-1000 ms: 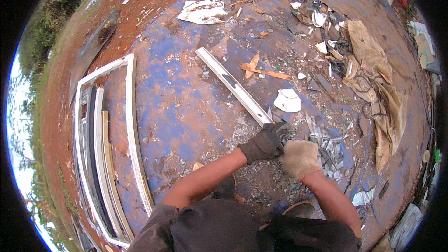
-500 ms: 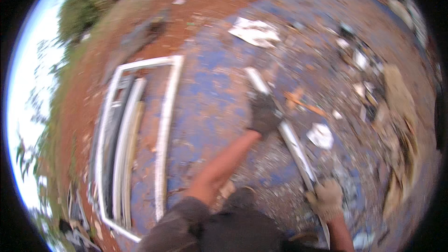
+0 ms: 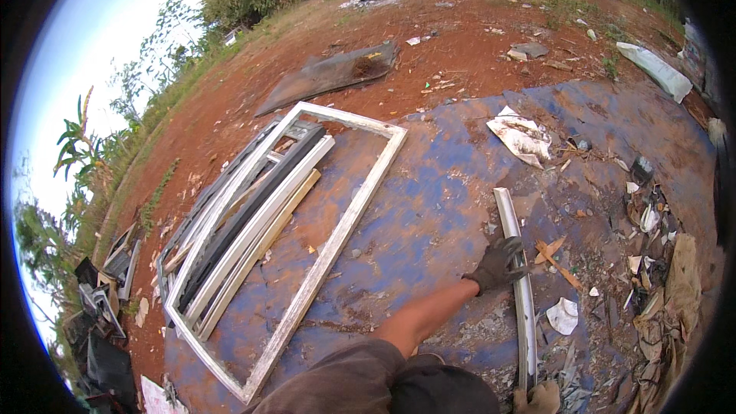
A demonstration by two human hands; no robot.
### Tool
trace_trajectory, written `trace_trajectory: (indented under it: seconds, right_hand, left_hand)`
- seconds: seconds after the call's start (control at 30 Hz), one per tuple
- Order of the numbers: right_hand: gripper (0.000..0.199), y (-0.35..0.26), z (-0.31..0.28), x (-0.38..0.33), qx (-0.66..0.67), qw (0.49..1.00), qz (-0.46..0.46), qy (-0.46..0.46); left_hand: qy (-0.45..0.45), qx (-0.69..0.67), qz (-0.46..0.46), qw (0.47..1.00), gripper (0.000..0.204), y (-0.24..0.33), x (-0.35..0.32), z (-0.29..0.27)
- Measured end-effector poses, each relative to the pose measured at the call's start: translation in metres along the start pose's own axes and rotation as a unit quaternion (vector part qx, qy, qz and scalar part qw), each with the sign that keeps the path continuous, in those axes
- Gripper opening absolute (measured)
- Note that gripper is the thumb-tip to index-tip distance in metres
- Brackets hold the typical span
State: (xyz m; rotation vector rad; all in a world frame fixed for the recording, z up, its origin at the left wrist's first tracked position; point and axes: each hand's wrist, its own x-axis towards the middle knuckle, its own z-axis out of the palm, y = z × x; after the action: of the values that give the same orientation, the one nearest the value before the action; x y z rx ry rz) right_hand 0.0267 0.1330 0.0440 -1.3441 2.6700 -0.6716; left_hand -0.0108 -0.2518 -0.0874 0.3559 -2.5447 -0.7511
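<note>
Left hand: gloved left hand (image 3: 500, 262) was curled around the long pale strip (image 3: 517, 276) near its middle, fingers wrapped on it.
Right hand: gloved right hand (image 3: 543, 399), at six o'clock of the left, met the strip's near end; whether it was clenched I cannot tell, being cut off by the edge.
Blue sheet: blue sheet (image 3: 429, 207) covered the red ground beneath everything.
White frame: big rectangular white frame (image 3: 337, 241) lay at nine o'clock of the left hand, well apart.
Strip, place: lay on the sheet, running twelve to six.
Strip, look: narrow, whitish, grubby, slightly channelled.
Strip, handling: probably rigid, light, awkwardly long; best gripped at two spread points.
Scraps: litter (image 3: 563, 314) lay at three o'clock.
</note>
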Motion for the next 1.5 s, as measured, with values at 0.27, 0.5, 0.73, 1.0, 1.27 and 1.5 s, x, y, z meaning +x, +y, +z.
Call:
trace_trajectory:
  seconds: [0.27,0.5,0.73,1.0,1.27,1.5]
  right_hand:
    - [0.038,0.003,-0.002,0.003,0.044,0.999,0.023,-0.014]
    - [0.041,0.011,-0.001,0.005,0.071,0.995,0.059,-0.044]
    - [0.032,0.010,-0.001,0.005,0.091,0.989,0.087,-0.076]
    - [0.022,0.013,0.012,0.002,0.065,0.997,0.038,0.005]
    - [0.026,0.015,0.002,-0.045,-0.026,0.999,0.030,0.014]
    - [0.030,0.028,-0.015,-0.101,0.061,0.987,0.147,0.005]
  left_hand:
    - [0.016,0.014,0.055,0.998,0.068,-0.018,0.002,0.017]
    - [-0.040,0.026,0.074,0.996,0.056,-0.007,0.015,-0.008]
    - [-0.005,0.035,-0.010,0.999,0.054,0.008,0.011,-0.008]
    - [-0.123,0.197,-0.127,0.964,0.042,0.044,0.035,-0.032]
    - [-0.201,0.279,-0.068,0.937,0.046,0.051,0.052,-0.050]
    - [-0.214,0.327,-0.004,0.921,0.049,0.046,0.054,-0.048]
